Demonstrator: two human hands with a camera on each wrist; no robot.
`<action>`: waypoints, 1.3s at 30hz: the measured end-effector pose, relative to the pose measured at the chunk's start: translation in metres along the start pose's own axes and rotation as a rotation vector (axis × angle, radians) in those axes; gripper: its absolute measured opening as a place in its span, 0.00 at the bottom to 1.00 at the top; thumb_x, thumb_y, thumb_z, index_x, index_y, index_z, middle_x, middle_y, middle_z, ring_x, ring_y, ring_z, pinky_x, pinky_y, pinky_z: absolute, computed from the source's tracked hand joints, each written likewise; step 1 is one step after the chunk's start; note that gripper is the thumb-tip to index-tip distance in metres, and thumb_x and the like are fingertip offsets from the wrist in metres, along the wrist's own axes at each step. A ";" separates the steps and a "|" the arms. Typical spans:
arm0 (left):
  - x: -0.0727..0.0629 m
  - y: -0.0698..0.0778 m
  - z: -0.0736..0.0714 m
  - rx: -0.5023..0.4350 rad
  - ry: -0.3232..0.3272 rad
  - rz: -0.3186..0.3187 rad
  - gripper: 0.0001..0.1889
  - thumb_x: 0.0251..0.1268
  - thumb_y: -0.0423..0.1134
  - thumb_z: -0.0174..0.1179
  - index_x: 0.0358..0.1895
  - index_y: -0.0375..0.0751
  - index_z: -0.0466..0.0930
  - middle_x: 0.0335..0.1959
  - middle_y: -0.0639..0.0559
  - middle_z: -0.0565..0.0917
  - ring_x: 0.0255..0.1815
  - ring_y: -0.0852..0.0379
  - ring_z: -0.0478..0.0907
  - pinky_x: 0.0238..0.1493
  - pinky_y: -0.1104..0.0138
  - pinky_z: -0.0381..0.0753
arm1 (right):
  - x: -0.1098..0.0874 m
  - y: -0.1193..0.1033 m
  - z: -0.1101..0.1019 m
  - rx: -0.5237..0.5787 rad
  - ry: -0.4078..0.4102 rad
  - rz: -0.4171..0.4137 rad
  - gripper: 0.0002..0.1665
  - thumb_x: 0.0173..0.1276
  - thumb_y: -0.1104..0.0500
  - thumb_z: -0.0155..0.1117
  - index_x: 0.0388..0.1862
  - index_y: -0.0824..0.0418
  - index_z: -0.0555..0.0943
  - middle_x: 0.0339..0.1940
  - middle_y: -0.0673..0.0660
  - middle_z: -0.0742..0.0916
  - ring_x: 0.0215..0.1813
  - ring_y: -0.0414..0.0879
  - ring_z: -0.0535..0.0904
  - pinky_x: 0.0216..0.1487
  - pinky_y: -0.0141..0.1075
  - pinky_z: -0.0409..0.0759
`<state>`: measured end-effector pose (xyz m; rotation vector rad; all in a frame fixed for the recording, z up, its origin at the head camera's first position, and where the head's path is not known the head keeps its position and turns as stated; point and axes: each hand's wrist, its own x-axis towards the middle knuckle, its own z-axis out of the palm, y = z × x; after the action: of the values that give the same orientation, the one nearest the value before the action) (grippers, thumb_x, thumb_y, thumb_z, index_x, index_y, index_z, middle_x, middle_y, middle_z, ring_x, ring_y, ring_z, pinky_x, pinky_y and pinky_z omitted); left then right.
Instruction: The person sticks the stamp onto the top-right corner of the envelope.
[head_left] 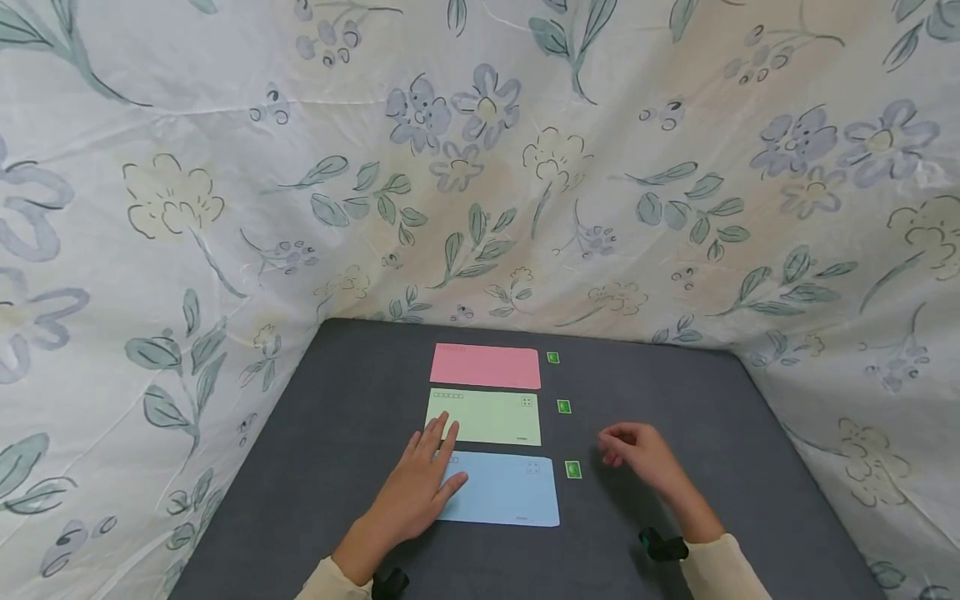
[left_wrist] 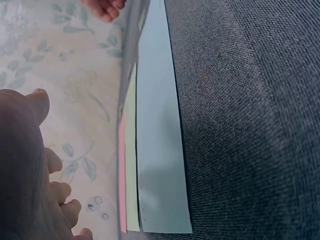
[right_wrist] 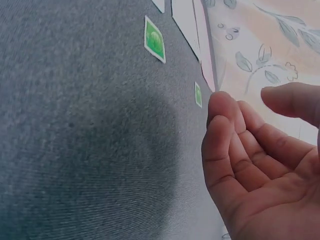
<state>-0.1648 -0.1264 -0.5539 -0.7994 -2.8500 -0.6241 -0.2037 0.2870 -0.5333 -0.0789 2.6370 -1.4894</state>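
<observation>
Three envelopes lie in a column: pink at the back, pale green in the middle, light blue nearest. To the right of each one is a small green stamp, the back one, the middle one and the front one. My left hand, fingers spread, hovers over the left part of the blue and green envelopes and hides their left edges. My right hand hangs above the table right of the stamps, its fingers loosely bent with nothing between them, as the right wrist view also shows.
The envelopes and stamps lie on a dark grey cloth-covered table. A white curtain with floral print surrounds its back and sides. Dark bands with small devices sit at both wrists, by the cream sleeves.
</observation>
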 end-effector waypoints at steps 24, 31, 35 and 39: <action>-0.001 0.006 0.005 -0.058 -0.032 0.035 0.39 0.87 0.54 0.54 0.86 0.32 0.56 0.88 0.36 0.55 0.87 0.34 0.51 0.81 0.36 0.56 | 0.000 0.015 0.000 0.122 -0.021 0.117 0.16 0.82 0.64 0.66 0.54 0.78 0.85 0.41 0.63 0.91 0.38 0.55 0.89 0.40 0.44 0.89; 0.000 0.010 0.007 -0.040 -0.054 0.038 0.40 0.88 0.56 0.52 0.87 0.34 0.54 0.89 0.38 0.53 0.88 0.37 0.49 0.83 0.39 0.53 | 0.001 0.014 0.002 0.116 -0.015 0.121 0.16 0.81 0.63 0.67 0.53 0.78 0.86 0.39 0.63 0.91 0.36 0.54 0.88 0.38 0.44 0.89; -0.002 0.014 0.008 -0.041 -0.103 0.015 0.41 0.88 0.57 0.51 0.88 0.36 0.52 0.90 0.41 0.50 0.89 0.40 0.45 0.84 0.41 0.49 | 0.001 0.013 0.002 0.118 -0.018 0.120 0.16 0.81 0.62 0.67 0.53 0.78 0.86 0.39 0.63 0.91 0.36 0.54 0.88 0.38 0.44 0.89; -0.004 0.019 0.009 -0.047 -0.129 0.012 0.41 0.87 0.57 0.52 0.89 0.37 0.51 0.90 0.43 0.49 0.90 0.41 0.43 0.85 0.42 0.48 | 0.001 0.014 0.003 0.119 -0.017 0.126 0.16 0.81 0.63 0.67 0.53 0.77 0.86 0.39 0.63 0.91 0.36 0.54 0.88 0.38 0.44 0.89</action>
<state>-0.1515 -0.1100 -0.5564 -0.8952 -2.9533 -0.6634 -0.2041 0.2917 -0.5474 0.0823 2.4829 -1.5907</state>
